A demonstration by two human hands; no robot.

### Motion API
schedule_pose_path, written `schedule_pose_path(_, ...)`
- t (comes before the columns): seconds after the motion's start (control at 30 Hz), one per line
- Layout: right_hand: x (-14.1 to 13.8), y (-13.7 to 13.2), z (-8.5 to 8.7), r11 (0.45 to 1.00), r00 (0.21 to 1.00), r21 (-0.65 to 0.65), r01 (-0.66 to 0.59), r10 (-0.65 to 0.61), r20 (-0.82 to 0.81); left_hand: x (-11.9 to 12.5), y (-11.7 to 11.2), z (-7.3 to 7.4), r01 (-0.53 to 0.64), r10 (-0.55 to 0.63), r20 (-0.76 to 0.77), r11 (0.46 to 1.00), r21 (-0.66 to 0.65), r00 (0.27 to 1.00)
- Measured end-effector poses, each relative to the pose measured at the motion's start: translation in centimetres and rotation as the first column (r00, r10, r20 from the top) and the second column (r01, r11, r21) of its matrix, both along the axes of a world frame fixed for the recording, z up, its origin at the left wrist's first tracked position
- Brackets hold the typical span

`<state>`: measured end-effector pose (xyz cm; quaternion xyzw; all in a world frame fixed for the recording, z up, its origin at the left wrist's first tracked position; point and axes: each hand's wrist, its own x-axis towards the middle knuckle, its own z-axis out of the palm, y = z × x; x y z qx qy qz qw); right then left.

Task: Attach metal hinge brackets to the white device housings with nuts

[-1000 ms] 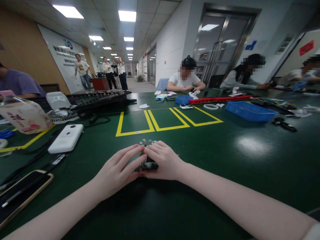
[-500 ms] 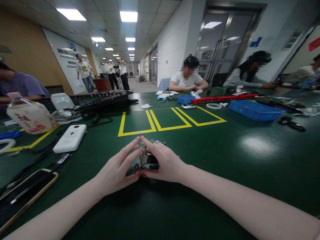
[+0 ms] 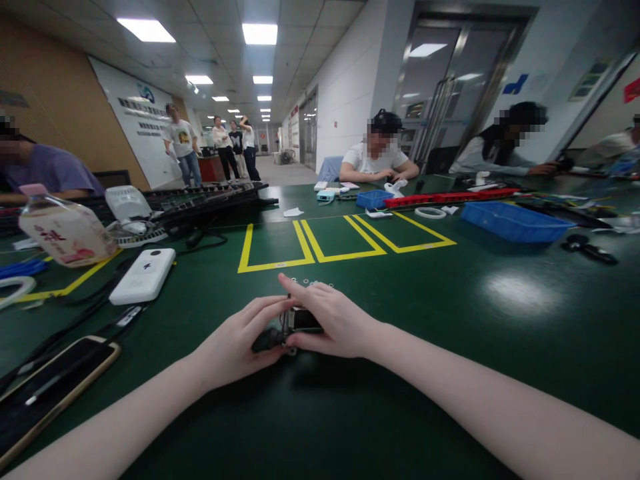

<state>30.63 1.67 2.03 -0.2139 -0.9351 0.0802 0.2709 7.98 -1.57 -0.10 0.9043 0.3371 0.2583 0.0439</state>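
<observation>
Low over the green table (image 3: 425,373), a small device with a black block and silvery metal parts (image 3: 306,321) sits between my hands. My right hand (image 3: 345,321) grips its right side, thumb below and fingers above, the index finger stretched up to the left. Around the left end, my left hand (image 3: 233,343) curls with thumb and fingers pressed close. The fingers cover much of the device, so its exact kind cannot be made out. Several small rings like washers (image 3: 306,281) lie just beyond the right fingers.
Yellow tape outlines (image 3: 345,256) mark the table ahead. To the left are a white phone-like device (image 3: 143,276), a dark phone (image 3: 50,393), cables and a drink bottle (image 3: 65,230). A blue tray (image 3: 515,223) stands at right. Co-workers sit across the table.
My left fingers have dropped from near the right index fingertip and closed in on the device's left end. The right hand keeps its grip. The view has shifted slightly.
</observation>
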Motion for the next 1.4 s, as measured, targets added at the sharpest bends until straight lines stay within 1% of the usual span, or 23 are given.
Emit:
schedule_pose_path(0.07,0.6,0.8,0.4,0.998,0.997,-0.035,0.046,-0.048,-0.058,0.1,-0.1,0.1,-0.014,0.014,0.025,1.0,-0.026,1.0)
schedule_pose_path(0.17,1.9,2.7,0.5,0.977,0.971,-0.118,0.178,-0.194,-0.137,0.1,-0.3,0.2,-0.018,0.02,0.055,0.999,-0.048,0.998)
schedule_pose_path(0.2,2.5,3.5,0.4,0.963,0.961,-0.141,0.23,-0.248,-0.125,0.0,-0.4,0.3,-0.013,0.016,0.056,0.998,-0.056,0.998)
schedule_pose_path(0.27,3.6,4.8,0.0,0.928,0.94,-0.18,0.328,-0.338,-0.032,-0.1,-0.5,0.3,0.009,-0.005,0.052,0.998,-0.064,0.999)
schedule_pose_path(0.33,4.5,5.8,-0.4,0.904,0.926,-0.201,0.377,-0.37,0.074,-0.2,-0.6,0.2,0.042,-0.04,0.041,0.997,-0.058,0.998)
schedule_pose_path(0.43,5.0,6.4,-0.8,0.915,0.929,-0.177,0.362,-0.338,0.154,-0.4,-0.7,0.2,0.087,-0.086,0.027,0.996,-0.023,0.996)
schedule_pose_path(0.5,4.8,6.2,-0.8,0.926,0.932,-0.152,0.346,-0.32,0.172,-0.4,-0.8,0.1,0.094,-0.094,0.021,0.996,-0.005,0.995)
schedule_pose_path(0.57,4.4,5.9,-0.7,0.923,0.93,-0.159,0.351,-0.323,0.177,-0.4,-0.8,0.1,0.093,-0.093,0.015,0.996,0.005,0.996)
schedule_pose_path(0.63,4.0,5.7,-0.8,0.911,0.93,-0.2,0.36,-0.333,0.157,-0.2,-0.7,0.1,0.085,-0.085,0.006,0.996,0.012,0.996)
schedule_pose_path(0.73,3.5,5.9,-1.3,0.876,0.935,-0.335,0.348,-0.349,0.061,0.0,-0.4,0.1,0.046,-0.046,0.011,0.999,0.01,0.999)
schedule_pose_path(0.8,3.3,6.0,-1.7,0.852,0.936,-0.412,0.323,-0.353,0.005,0.2,-0.2,0.1,0.005,-0.005,0.025,1.0,-0.014,1.0)
schedule_pose_path(0.87,3.1,6.1,-2.0,0.841,0.935,-0.444,0.31,-0.355,-0.019,0.3,0.0,0.1,-0.023,0.025,0.038,0.999,-0.043,0.999)
schedule_pose_path(1.03,2.8,5.9,-1.8,0.839,0.922,-0.428,0.337,-0.386,-0.029,0.3,0.1,0.1,-0.023,0.029,0.062,0.996,-0.087,0.998)
schedule_pose_path(1.13,2.8,5.9,-1.5,0.866,0.918,-0.316,0.387,-0.393,0.046,0.3,0.1,0.2,-0.019,0.027,0.059,0.992,-0.123,0.998)
schedule_pose_path(1.2,2.9,6.1,-1.3,0.891,0.925,-0.248,0.379,-0.361,0.117,0.3,0.1,0.3,-0.019,0.028,0.054,0.988,-0.152,0.998)
schedule_pose_path(1.23,2.9,6.1,-1.3,0.902,0.932,-0.239,0.36,-0.335,0.14,0.3,0.1,0.3,-0.02,0.029,0.053,0.986,-0.167,0.998)
schedule_pose_path(1.3,2.9,6.3,-1.3,0.909,0.949,-0.277,0.311,-0.284,0.136,0.3,0.1,0.3,-0.024,0.034,0.05,0.981,-0.192,0.998)
schedule_pose_path(1.4,2.9,6.4,-1.3,0.902,0.964,-0.342,0.265,-0.246,0.098,0.4,0.1,0.3,-0.025,0.039,0.064,0.979,-0.201,0.997)
